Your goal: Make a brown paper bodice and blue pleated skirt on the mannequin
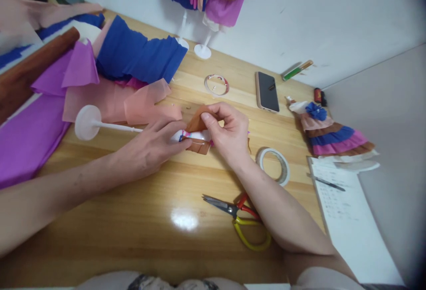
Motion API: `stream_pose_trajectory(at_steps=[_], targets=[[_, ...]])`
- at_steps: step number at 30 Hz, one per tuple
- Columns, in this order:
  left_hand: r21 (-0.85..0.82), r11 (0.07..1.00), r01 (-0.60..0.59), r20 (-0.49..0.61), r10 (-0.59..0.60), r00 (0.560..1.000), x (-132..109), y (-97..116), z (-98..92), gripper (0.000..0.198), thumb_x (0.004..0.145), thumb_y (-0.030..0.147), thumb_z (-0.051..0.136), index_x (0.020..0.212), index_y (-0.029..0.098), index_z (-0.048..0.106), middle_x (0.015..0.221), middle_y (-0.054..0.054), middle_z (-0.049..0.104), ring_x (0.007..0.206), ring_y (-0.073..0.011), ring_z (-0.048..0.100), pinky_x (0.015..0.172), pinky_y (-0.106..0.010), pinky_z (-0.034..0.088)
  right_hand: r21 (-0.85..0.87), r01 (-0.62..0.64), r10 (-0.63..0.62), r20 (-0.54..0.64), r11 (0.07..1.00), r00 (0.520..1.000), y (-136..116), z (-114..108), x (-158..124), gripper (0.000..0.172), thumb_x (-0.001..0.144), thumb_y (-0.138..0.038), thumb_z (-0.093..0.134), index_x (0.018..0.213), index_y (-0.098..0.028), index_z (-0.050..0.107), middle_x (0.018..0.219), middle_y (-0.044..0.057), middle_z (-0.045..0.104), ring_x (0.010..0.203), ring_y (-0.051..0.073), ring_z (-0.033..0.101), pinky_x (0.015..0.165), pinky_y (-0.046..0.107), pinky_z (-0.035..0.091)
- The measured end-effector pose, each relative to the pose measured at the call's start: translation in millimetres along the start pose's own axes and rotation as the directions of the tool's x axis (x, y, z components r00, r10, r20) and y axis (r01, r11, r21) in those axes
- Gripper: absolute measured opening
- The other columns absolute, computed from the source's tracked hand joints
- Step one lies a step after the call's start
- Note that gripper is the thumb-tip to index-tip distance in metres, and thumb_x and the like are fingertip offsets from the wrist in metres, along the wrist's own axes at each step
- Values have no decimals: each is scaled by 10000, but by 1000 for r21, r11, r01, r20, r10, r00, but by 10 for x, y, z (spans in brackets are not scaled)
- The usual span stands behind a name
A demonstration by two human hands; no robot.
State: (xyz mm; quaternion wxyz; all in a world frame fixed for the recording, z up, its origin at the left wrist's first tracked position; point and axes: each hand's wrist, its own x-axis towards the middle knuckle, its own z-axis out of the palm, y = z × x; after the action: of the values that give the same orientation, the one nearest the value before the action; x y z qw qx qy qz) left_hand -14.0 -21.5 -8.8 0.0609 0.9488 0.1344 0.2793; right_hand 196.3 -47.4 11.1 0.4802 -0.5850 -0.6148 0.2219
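A small white mannequin on a stand (100, 125) lies on its side on the wooden table (140, 219), its round base pointing left. My left hand (153, 146) presses down on its torso, fingers closed around it. My right hand (228, 132) pinches a strip of brown crepe paper (196, 123) and holds it against the mannequin's body. Bits of pink and blue paper show between my two hands.
Sheets of purple, pink and blue crepe paper (133, 55) pile at the left. Scissors (239, 219) lie under my right forearm, a tape roll (276, 166) beside it. A clear tape ring (216, 84), phone (266, 91), finished paper dress (329, 137) and clipboard (346, 219) sit further right.
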Motion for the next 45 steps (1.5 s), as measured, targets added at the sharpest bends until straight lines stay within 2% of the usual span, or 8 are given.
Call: stream_pose_trajectory(at_steps=[7, 10, 15, 20, 25, 33, 39, 45], targets=[[-55, 998, 8, 17, -7, 1000, 23, 10, -1, 517, 885, -19, 419, 1325, 237, 507, 1326, -117, 547, 1173, -248, 532, 980, -417, 502, -76, 33, -28, 55, 997, 998, -45, -1, -33, 110, 850, -216, 579, 764, -196, 645, 770, 22, 686, 724, 166, 622, 720, 319, 512], [-42, 999, -2, 18, 2, 1000, 21, -6, 16, 503, 871, -29, 423, 1310, 202, 507, 1373, -136, 525, 1209, -261, 524, 1005, -441, 499, -100, 106, -93, 125, 989, 988, -102, -5, -76, 128, 862, -187, 573, 772, -198, 664, 811, 41, 711, 770, 182, 645, 751, 341, 522], [-6, 1000, 2, 45, -2, 999, -7, -25, 25, 435, 888, -3, 435, 1287, 147, 524, 1298, -169, 552, 1171, -274, 545, 969, -471, 534, -154, 231, -201, 189, 961, 961, -181, -34, -130, 154, 867, -162, 575, 771, -209, 687, 747, 26, 714, 761, 187, 657, 748, 344, 516], [59, 998, 1, 97, -7, 995, 5, -16, -33, 461, 871, -15, 402, 1285, 127, 545, 1171, -175, 602, 1106, -287, 588, 904, -463, 560, -128, 192, -159, 234, 973, 959, -175, -44, -162, 161, 837, -112, 583, 765, -211, 687, 734, 16, 714, 745, 175, 657, 722, 317, 522], [149, 989, -16, 117, -1, 993, 11, -2, -60, 411, 929, 41, 347, 1277, 126, 548, 1125, -179, 616, 999, -279, 619, 805, -419, 570, -85, 130, -108, 224, 988, 969, -138, -20, -187, 154, 841, -126, 594, 768, -209, 701, 702, 8, 698, 696, 163, 641, 691, 300, 517], [143, 990, -16, 73, 6, 997, -39, -31, -5, 439, 941, 58, 340, 1332, 164, 512, 1180, -162, 604, 1071, -277, 612, 880, -418, 549, -133, 142, -105, 255, 981, 961, -162, -64, -217, 159, 870, -141, 583, 860, -208, 727, 780, 27, 730, 751, 176, 672, 729, 321, 537], [116, 993, 2, 78, -11, 997, -75, -40, 30, 427, 941, 56, 341, 1310, 177, 516, 1267, -176, 585, 1149, -286, 609, 920, -440, 558, -117, 296, -243, 336, 948, 910, -142, -138, -216, 229, 905, -118, 543, 1031, -208, 712, 953, 54, 775, 876, 188, 709, 806, 345, 570], [70, 997, 17, 43, -20, 999, -148, -73, 103, 472, 931, 44, 362, 1361, 207, 472, 1405, -196, 527, 1295, -316, 541, 1003, -509, 526, -140, 350, -281, 363, 926, 889, -93, -165, -232, 294, 902, -125, 538, 1131, -230, 691, 1030, 64, 772, 932, 202, 719, 829, 368, 585]])
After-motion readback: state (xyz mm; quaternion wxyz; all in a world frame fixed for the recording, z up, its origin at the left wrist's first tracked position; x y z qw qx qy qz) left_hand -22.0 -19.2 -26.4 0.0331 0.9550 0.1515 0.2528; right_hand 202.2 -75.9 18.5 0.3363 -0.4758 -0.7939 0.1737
